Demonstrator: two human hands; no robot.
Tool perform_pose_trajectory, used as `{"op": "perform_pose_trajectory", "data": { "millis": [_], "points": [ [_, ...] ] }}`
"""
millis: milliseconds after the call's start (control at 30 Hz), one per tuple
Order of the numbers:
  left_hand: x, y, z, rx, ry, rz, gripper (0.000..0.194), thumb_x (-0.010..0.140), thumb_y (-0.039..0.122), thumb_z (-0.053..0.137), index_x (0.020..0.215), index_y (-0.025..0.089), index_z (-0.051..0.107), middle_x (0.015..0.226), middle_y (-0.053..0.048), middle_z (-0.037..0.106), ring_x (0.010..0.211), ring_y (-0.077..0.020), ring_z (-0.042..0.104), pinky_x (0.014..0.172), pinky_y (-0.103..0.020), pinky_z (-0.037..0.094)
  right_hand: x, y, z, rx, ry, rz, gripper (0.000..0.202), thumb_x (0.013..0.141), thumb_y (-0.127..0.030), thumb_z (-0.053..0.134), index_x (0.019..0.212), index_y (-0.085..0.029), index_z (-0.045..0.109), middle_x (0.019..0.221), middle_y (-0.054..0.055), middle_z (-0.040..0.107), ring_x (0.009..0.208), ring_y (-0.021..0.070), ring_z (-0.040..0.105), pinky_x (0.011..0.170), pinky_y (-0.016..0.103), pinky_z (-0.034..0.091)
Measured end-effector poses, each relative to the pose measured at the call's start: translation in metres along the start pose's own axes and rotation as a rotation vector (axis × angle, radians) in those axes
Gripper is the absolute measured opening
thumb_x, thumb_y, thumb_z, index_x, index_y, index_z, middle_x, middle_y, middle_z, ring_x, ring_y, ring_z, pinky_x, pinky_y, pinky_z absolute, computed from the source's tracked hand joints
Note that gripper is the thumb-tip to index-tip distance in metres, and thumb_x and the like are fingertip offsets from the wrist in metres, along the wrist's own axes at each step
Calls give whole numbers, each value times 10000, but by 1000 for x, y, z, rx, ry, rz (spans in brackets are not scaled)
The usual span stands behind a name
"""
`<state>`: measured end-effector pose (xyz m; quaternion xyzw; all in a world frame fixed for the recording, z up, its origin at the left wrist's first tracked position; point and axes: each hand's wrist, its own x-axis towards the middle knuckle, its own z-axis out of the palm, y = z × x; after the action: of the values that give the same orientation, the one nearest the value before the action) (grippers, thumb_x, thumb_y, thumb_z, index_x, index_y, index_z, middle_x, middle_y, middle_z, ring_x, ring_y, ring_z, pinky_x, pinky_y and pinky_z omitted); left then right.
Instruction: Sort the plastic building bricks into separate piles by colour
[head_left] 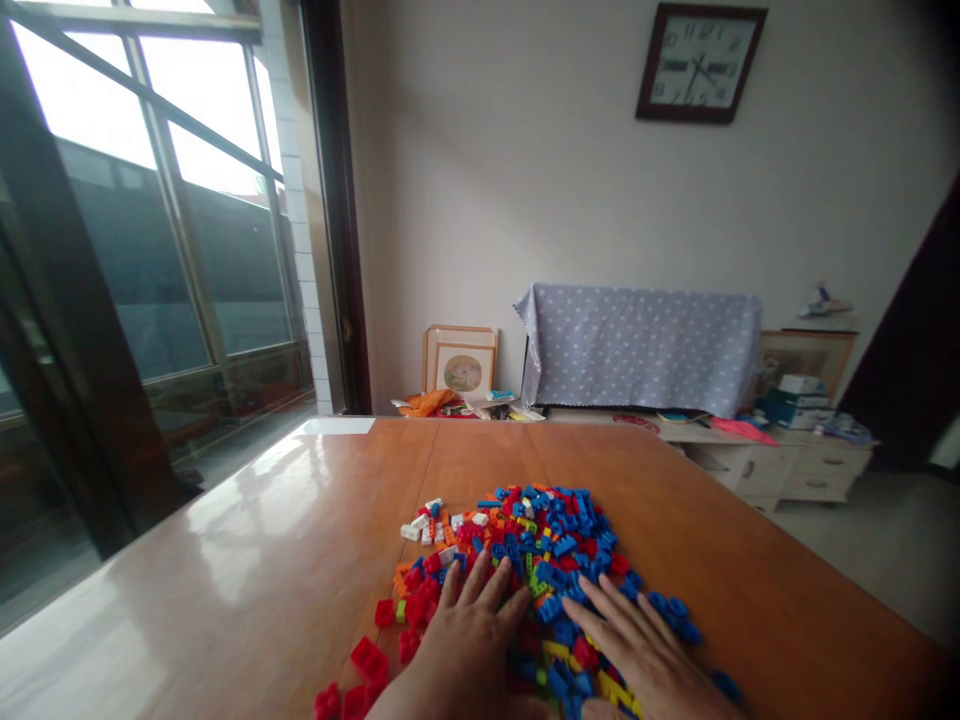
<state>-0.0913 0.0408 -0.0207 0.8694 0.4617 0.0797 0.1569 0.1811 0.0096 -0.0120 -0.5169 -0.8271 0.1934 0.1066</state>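
A wide pile of small plastic bricks (559, 535) in blue, red, yellow, green, orange and white lies on the wooden table. Over its near left part rests my left hand (472, 625), palm down with fingers apart, among mostly red bricks. My right hand (637, 640) lies palm down on the right side of the pile, fingers spread, beside blue and yellow bricks. A gap with bricks showing separates the two hands. What lies beneath the palms is hidden.
The brown table (262, 590) extends around the pile. Loose red bricks (369, 658) trail toward the near left edge. Beyond the table stand a white cabinet (802, 470), a cloth-covered object (645, 345) and a framed picture (463, 370). Glass panels are at the left.
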Motion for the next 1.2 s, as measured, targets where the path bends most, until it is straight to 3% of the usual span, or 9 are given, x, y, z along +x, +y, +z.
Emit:
{"op": "perform_pose_trajectory", "data": {
  "millis": [167,267,400,533,667,800,867,1033,1200],
  "points": [
    [-5,5,-12,12,131,-73,824,781,779,522,1498,396,389,1619,-36,261,1507,-395,96,1172,-697,14,24,-12,0,8,-33,-24,697,916,-658,452,1536,-428,230,1634,-7,183,1514,323,125,1199,639,39],
    [-5,2,-14,41,177,-123,757,839,757,455,1490,374,414,1613,-42,283,1506,-393,116,1173,-694,11,37,-13,1,9,-10,-28,674,933,-655,427,1537,-431,228,1639,-1,175,1519,310,100,1193,638,6],
    [-4,-8,-14,92,207,-196,724,868,748,403,1494,384,404,1619,-34,268,1506,-390,124,1172,-691,16,51,-3,1,0,24,23,632,939,-669,397,1517,-431,304,1635,0,203,1518,322,93,1180,660,19],
    [-5,-19,-14,154,238,-270,712,887,651,476,1526,368,341,1612,-51,296,1504,-383,150,1170,-684,35,56,16,1,-45,77,108,611,938,-684,367,1484,-412,399,1632,19,221,1514,350,103,1156,700,34],
    [-7,-25,-17,180,271,-276,678,878,611,525,1502,389,383,1573,-45,388,1482,-374,238,1176,-657,83,48,20,-3,-72,174,111,560,968,-642,325,1396,-359,550,1589,45,348,1501,343,194,1155,701,90],
    [-9,-23,-26,133,372,-229,692,843,751,465,1438,398,479,1542,-39,436,1459,-375,284,1166,-641,142,21,-5,-7,-74,359,-59,445,999,-528,376,1278,-318,651,1477,56,523,1447,283,357,1188,619,188],
    [-10,-20,-31,94,444,-214,645,869,748,423,1394,389,530,1493,-40,500,1438,-349,325,1165,-620,165,3,-21,-3,-104,372,-202,391,993,-482,435,1265,-306,655,1454,61,548,1427,278,392,1187,598,238],
    [-9,-20,-40,3,546,-199,460,970,619,364,1137,353,699,1268,-19,674,1322,-285,467,1153,-538,216,-29,-49,40,-269,358,-664,336,949,-443,570,1269,-360,630,1435,13,571,1384,281,459,1179,573,305],
    [-9,-30,-44,-73,631,-198,430,1007,519,358,1071,292,718,1181,-38,710,1243,-251,540,1101,-445,303,-32,-66,76,-429,454,-864,397,944,-312,615,1327,-406,568,1470,-49,531,1404,231,435,1224,467,276]
  ]
}}
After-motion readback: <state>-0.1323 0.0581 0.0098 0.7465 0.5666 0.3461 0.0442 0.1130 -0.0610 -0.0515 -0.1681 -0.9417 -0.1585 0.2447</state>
